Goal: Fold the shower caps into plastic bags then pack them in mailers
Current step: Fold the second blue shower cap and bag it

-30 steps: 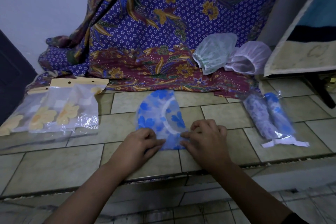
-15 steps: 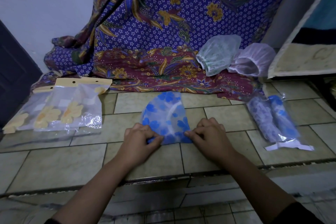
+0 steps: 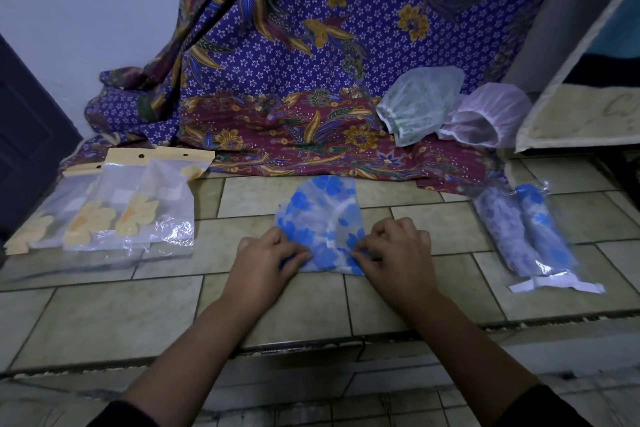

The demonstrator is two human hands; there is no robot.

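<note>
- Two hands, the left hand (image 3: 266,263) and the right hand (image 3: 398,253), sit side by side at mid-frame, a little apart. Each has curled fingers pinching the near hem of the blue cap (image 3: 322,215).
- Over the last second the hands have crept a touch up-frame, and the blue cap looks slightly shorter front to back. Its near edge seems to have been turned over on itself (the start of a roll, by my reading). The change is small and the camera shifted too, so I hold this loosely.
- For the task, this means the folding of this cap has only begun. Bagging it and the mailer step are yet to come, and no mailer shows anywhere in the frame.
- The blue cap lies on the ledge (image 3: 104,315) at about centre frame, fanning away from the hands toward the cloth (image 3: 294,62). Each near corner sits under the fingertips of the hand on that side.
- Clear bags (image 3: 138,211) with yellow flowers wait at the left of the frame, well apart from the hands.
- Two bagged rolls (image 3: 530,232) lie at the right.
- A green cap (image 3: 419,104) and a pale cap (image 3: 485,114) rest on the cloth at upper right, unfolded.
</note>
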